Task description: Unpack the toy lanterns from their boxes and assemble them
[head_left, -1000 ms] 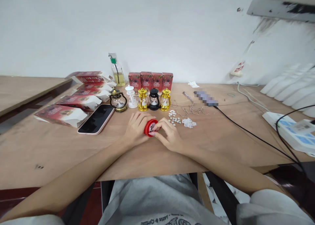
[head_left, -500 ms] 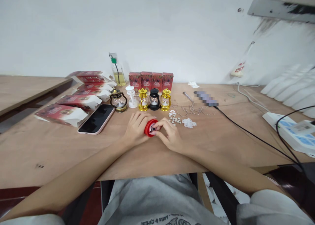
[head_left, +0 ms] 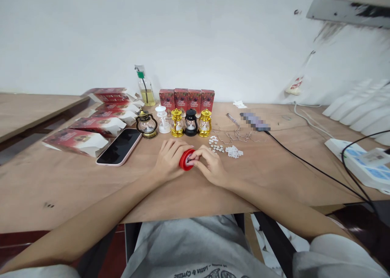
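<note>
Above the middle of the table, my left hand (head_left: 170, 159) is wrapped round a red lantern (head_left: 184, 161), its round underside turned toward my right hand. Most of its body is hidden in the palm. My right hand (head_left: 209, 164) is closed, thumb and fingertips pinched at the opening in that underside. Something small and dark shows there, but the fingers hide what they grip. Just beyond my hands stand a bronze lantern (head_left: 147, 124), a white lantern (head_left: 163, 119), a black lantern (head_left: 191, 123) and two gold ones, the right gold lantern (head_left: 205, 123) nearest my right hand.
A phone (head_left: 119, 147) and several open red boxes (head_left: 82, 141) lie left. Closed boxes (head_left: 181, 99) and a pump bottle (head_left: 146, 89) stand behind. Button cells (head_left: 216, 147), white tabs (head_left: 234, 151), thin wires (head_left: 237, 136), a screwdriver (head_left: 233, 119) and a power strip (head_left: 362, 160) lie right.
The red lantern has tilted slightly and shifted a little toward me. My right fingertips have moved further over its underside, covering more of the metal parts inside.
</note>
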### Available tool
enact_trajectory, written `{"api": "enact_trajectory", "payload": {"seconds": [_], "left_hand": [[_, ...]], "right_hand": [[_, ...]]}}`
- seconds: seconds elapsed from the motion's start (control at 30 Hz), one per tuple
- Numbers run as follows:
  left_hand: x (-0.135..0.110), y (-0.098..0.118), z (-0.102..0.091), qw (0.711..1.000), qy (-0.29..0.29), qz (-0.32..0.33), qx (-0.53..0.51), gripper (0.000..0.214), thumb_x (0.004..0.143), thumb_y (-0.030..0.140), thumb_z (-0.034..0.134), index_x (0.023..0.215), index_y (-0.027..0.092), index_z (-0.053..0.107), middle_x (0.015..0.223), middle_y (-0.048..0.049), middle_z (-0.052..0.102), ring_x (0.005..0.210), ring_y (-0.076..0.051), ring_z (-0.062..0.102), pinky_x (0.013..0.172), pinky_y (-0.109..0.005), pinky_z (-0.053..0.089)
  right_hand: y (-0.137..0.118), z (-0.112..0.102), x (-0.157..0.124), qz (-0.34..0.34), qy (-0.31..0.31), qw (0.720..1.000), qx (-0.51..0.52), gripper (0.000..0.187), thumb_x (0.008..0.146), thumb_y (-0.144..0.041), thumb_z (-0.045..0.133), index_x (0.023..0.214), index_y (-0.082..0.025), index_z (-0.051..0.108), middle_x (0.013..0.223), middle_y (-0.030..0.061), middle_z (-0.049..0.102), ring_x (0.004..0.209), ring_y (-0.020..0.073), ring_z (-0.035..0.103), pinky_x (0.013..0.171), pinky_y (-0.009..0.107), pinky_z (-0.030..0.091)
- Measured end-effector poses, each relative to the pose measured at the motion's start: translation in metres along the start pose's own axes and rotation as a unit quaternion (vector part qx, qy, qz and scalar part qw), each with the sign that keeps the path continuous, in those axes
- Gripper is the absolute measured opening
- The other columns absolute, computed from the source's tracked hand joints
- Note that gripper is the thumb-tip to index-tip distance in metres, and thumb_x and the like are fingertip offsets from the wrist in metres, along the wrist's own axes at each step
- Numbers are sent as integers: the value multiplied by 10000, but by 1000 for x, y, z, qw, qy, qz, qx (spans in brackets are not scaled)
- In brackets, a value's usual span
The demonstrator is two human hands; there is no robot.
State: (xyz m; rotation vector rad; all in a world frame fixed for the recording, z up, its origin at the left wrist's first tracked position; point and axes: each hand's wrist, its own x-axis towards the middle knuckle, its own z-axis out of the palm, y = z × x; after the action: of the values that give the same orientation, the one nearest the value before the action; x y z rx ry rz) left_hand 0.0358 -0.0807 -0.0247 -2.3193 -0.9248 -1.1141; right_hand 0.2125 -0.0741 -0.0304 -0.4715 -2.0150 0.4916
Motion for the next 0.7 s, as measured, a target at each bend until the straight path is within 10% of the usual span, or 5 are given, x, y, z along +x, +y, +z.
{"api": "enact_trajectory", "payload": {"seconds": [0.7], "left_hand": [[-1, -2, 3, 1000, 2, -20, -6, 352, 789, 380, 615, 1051, 162, 527, 941, -99, 639, 863, -228, 542, 706, -346, 391]], "right_hand": [[1, 2, -1, 1, -1, 1000, -10, 36, 897, -225, 519, 917, -198, 507, 801, 10, 513, 733, 129, 525, 704, 262, 437]]}}
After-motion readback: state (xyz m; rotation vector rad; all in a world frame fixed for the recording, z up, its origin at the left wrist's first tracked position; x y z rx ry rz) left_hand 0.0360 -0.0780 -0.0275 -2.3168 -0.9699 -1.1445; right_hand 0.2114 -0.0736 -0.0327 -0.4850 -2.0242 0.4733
